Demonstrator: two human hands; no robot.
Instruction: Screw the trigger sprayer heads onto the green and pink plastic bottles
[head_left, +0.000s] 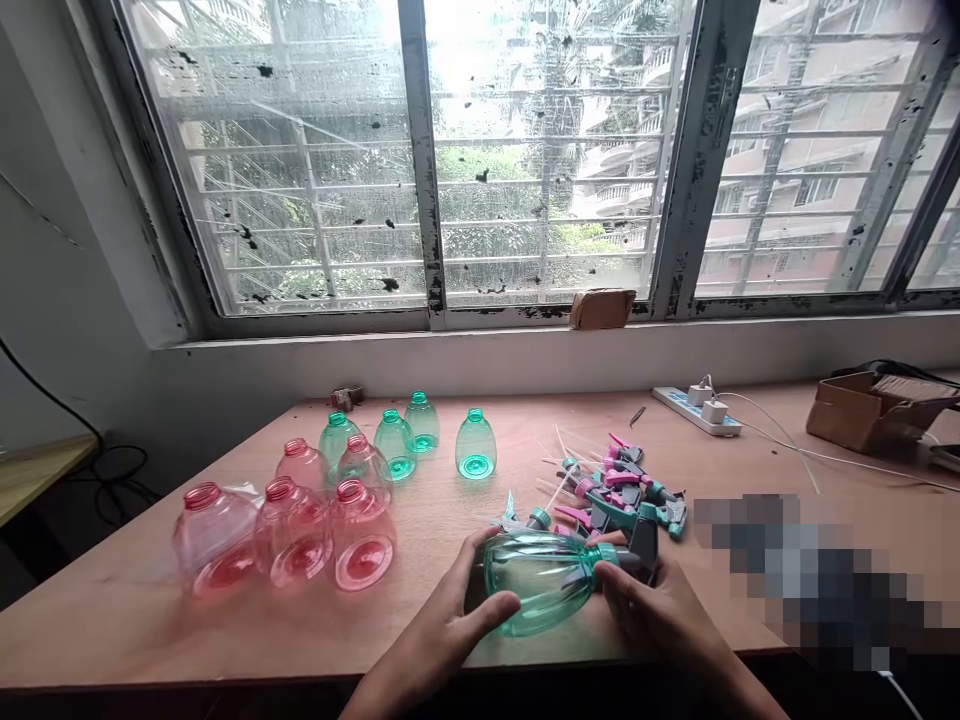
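A clear green spray bottle (536, 590) lies sideways between my hands over the table's front edge. Around its base end, my left hand (469, 600) is closed, thumb along the near side. My right hand (649, 600) grips the neck end, its fingers at the green collar of the grey-and-green spray head (637, 548). The head sits on the bottle's mouth; whether it is tight I cannot tell. Just beyond lies a pile of pink, green and grey spray heads (619, 485) with thin tubes.
Several open pink bottles (364, 540) stand at the left, with several green bottles (475, 445) behind them. A power strip (697, 410) and a cardboard box (874, 410) are at the back right. A blurred dark patch (817, 570) covers the right front.
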